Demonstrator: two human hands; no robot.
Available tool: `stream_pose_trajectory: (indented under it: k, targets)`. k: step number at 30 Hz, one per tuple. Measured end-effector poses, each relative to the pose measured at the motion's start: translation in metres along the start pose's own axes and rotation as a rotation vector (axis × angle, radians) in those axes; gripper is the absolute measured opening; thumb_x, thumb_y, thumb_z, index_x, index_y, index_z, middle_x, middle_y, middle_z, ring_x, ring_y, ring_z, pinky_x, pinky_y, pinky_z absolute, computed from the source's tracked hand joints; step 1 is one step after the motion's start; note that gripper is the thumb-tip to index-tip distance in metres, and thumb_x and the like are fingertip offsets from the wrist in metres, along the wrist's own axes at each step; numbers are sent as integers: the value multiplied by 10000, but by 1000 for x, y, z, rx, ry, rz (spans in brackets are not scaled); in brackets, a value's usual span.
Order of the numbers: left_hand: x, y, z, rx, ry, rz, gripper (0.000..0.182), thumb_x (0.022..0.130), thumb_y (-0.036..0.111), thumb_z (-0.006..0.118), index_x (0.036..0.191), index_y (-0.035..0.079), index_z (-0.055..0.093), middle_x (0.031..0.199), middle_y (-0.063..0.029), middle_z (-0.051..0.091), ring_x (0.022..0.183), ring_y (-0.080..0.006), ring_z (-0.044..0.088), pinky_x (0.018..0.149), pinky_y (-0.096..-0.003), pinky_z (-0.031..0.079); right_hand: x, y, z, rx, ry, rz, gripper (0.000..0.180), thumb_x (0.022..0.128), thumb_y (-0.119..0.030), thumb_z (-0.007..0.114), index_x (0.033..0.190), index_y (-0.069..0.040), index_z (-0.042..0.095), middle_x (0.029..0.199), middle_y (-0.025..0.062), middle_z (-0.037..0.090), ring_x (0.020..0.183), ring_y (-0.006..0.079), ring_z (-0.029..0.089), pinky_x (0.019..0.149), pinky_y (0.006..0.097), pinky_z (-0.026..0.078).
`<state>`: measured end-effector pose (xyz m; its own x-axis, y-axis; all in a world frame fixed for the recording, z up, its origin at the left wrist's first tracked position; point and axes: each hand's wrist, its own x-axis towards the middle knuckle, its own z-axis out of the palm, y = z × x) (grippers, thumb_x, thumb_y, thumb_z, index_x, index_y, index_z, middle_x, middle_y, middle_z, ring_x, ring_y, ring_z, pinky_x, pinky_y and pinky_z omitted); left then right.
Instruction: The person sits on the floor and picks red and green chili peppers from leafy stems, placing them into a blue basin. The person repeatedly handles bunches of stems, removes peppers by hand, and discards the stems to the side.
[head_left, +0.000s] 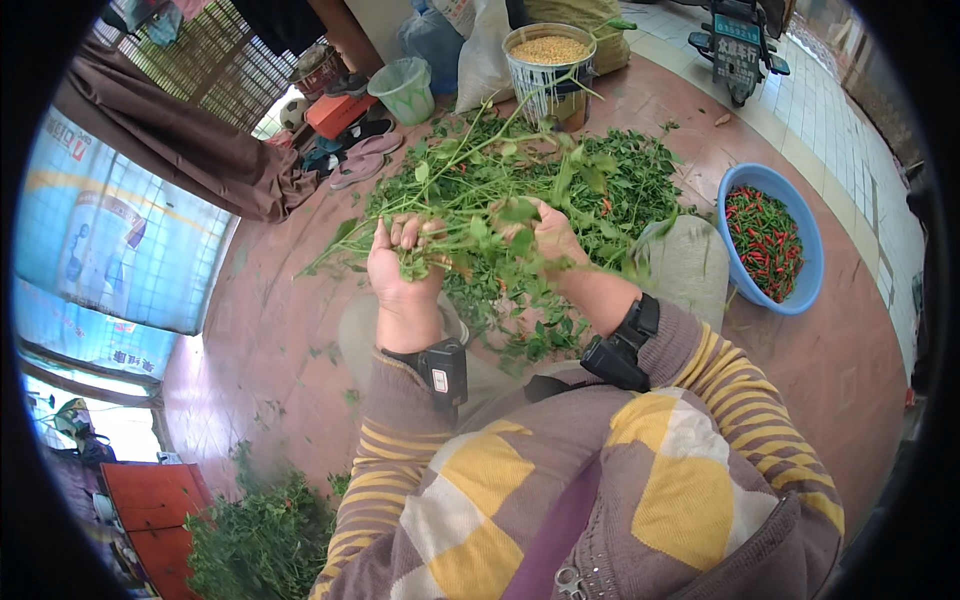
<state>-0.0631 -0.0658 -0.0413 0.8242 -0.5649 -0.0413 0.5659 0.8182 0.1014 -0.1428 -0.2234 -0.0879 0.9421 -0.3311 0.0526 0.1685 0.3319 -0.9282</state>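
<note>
My left hand (409, 255) is closed around the green stems of a leafy chili plant (480, 161), with some leaves hanging below the fingers. The plant's long stems spread up and to the right over my right hand (544, 229), whose fingers are among its leaves and partly hidden by them. Beneath both hands a wide heap of cut chili plants (630, 176) covers the floor in front of my knees, with a few red chilies showing. A blue plastic basin (816, 259) of red and green chilies (765, 244) stands to the right of my right knee.
Beyond the heap stand a bucket of yellow grains (551, 75), a green-and-white bin (403, 90) and filled sacks (487, 64). Pink slippers (367, 157) lie at the back left. Another pile of plants (262, 532) is at the lower left. An electric scooter (739, 52) is parked at the upper right.
</note>
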Motion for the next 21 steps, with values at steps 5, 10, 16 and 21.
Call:
stream_pose_trajectory:
  k: [5,10,16,21]
  targets:
    - [-3,6,1,-22,-87,-60,327,957,314,288,713,123,389,565,29,303,473,-94,325,582,-287,343,-10,2,-11,-371,36,-166,313,809,-259,664,975,-17,555,789,-7,512,710,105,459,684,273,421]
    - [1,17,-4,26,-84,-26,329,954,335,285,733,121,403,568,33,318,453,-92,305,510,-269,296,-32,-23,-24,-377,-293,-292,147,838,-172,570,801,-44,508,731,-26,464,632,104,428,590,247,401]
    - [3,50,-4,111,-101,118,293,952,292,330,726,115,391,554,29,330,429,-86,305,511,-254,313,-33,-44,-44,304,-207,237,157,895,-138,411,891,-14,507,685,-4,440,505,82,395,466,231,350]
    - [-1,51,0,170,-151,68,314,954,323,292,738,121,398,568,26,341,447,-91,312,533,-273,330,-21,-75,-43,656,-71,159,139,896,-138,451,975,-32,495,706,-19,449,513,55,351,474,218,329]
